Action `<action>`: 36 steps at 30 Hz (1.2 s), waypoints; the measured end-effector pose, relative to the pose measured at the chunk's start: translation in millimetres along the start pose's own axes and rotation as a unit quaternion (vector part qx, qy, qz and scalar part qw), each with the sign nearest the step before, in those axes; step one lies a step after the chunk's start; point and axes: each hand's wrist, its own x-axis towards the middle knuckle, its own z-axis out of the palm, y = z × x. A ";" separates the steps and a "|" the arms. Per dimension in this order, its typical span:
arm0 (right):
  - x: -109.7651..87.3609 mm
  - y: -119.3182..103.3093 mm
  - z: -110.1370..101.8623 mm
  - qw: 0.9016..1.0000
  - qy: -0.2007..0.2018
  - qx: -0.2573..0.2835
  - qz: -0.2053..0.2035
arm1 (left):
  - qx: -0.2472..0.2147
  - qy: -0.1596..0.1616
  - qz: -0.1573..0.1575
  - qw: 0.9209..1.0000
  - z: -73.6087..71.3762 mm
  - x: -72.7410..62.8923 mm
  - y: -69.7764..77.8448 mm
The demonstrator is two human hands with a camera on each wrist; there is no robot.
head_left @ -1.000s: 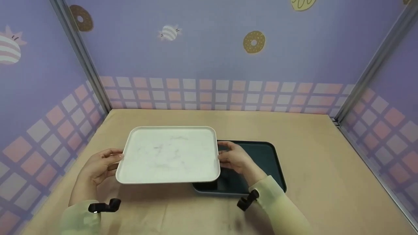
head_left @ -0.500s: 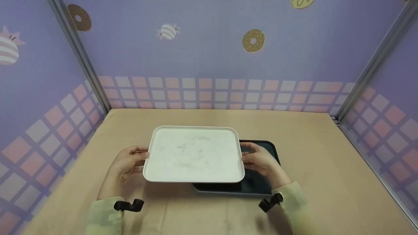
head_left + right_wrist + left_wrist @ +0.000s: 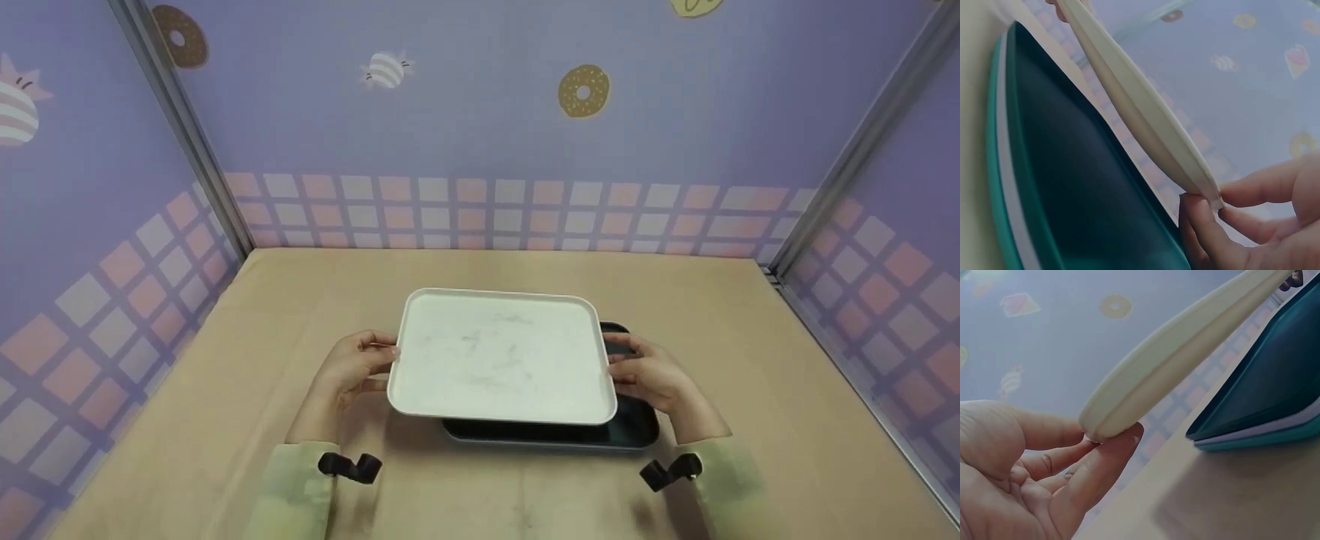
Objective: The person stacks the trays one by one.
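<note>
A white rectangular tray (image 3: 502,356) with rounded corners and faint grey smudges is held up in the air, its near edge dipping slightly to the right. My left hand (image 3: 356,367) pinches its left edge between thumb and fingers. At the opposite edge, my right hand (image 3: 656,375) has the same kind of pinch. Below the white tray lies a dark green tray (image 3: 1095,169), mostly covered by it in the head view. Both wrist views show a gap between the two trays. Under the dark green rim are a pale layer (image 3: 1292,423) and a teal layer (image 3: 1275,438).
A beige cloth covers the table (image 3: 750,352). A lilac back wall (image 3: 480,135) with doughnut and sweet pictures rises behind it, with checkered panels at both sides. Grey metal posts (image 3: 180,127) stand at the corners. Black wrist mounts (image 3: 350,466) sit on both sleeves.
Both hands have carried the white tray to the right, from the left of the dark green tray to above it. The dark green tray has stayed in place.
</note>
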 end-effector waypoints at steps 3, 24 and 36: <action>-5.1 -0.4 -12.6 1.000 0.007 -0.017 0.000 | 0.015 0.000 -0.004 1.000 13.4 4.6 -0.5; -18.0 -0.1 -42.0 0.982 0.064 -0.171 0.048 | 0.141 0.032 0.035 0.989 67.2 15.1 -20.7; -15.5 5.3 -35.1 0.967 0.095 -0.230 0.053 | 0.183 0.031 0.038 0.982 70.2 16.9 -27.1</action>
